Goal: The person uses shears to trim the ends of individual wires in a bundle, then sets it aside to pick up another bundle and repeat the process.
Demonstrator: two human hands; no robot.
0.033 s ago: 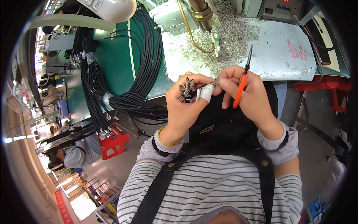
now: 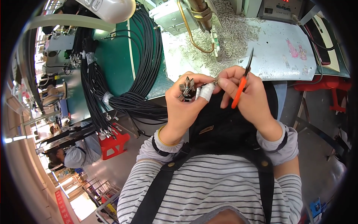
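Metal connectors (image 2: 186,88) bunched in left hand (image 2: 186,106); right hand (image 2: 248,95) pinching one.

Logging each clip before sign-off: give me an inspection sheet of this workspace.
Surface: green bench with a grey mat.
Job's things: cluster of small metal connectors in left hand; orange-handled cutters in right hand.
Clutter: small metal bits strewn over the mat.
Grippers: both hands closed on their things, fingertips meeting; a left finger is taped.
Cables: black cable bundles coiled on the bench.
Surroundings: machine at the back; another person nearby.
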